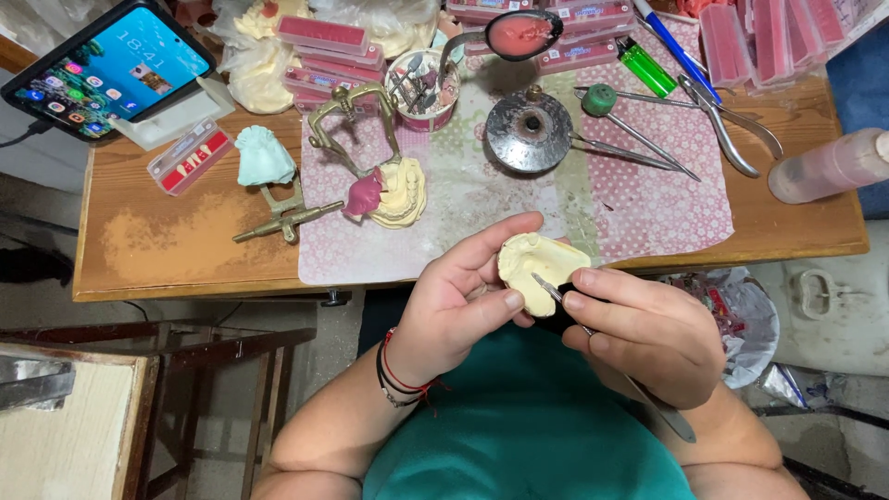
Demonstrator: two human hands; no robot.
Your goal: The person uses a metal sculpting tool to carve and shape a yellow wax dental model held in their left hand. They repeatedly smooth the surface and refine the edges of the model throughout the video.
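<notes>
Surface: a small wooden table (157, 250) is standing in front of the person, its middle covered by a pink and pale patterned cloth (648, 204) that is lying flat under most of the tools.
Room: a pale floor is showing below the table edge, a second wooden bench corner (74, 435) is sitting at lower left, and a crumpled plastic bag (745, 315) is lying on the floor at right.
On the table: a phone (111, 65) is leaning on a stand at the far left corner with its screen lit; a brass articulator (356, 130) is standing on the cloth, with a cream cast and pink wax (389, 190) just beside it; a pale blue cast (262, 156) is sitting on the bare wood to its left; a round metal burner (530, 130) is resting near the middle, with pliers (722, 125) and a green lighter (645, 67) further right.
Left hand: the left hand (454, 310) is cupping a cream plaster cast (542, 268), thumb pressing across its front and fingers wrapping behind, so the grip is closing firmly round it.
Right hand: the right hand (648, 329) is pinching a slim metal carving tool (556, 294) between thumb and fingers, holding it tight.
Cast and grip: the plaster cast is being held in the air just off the near table edge, above the person's teal-clad lap, and the tool's tip is touching its lower face, just beside the left thumb.
</notes>
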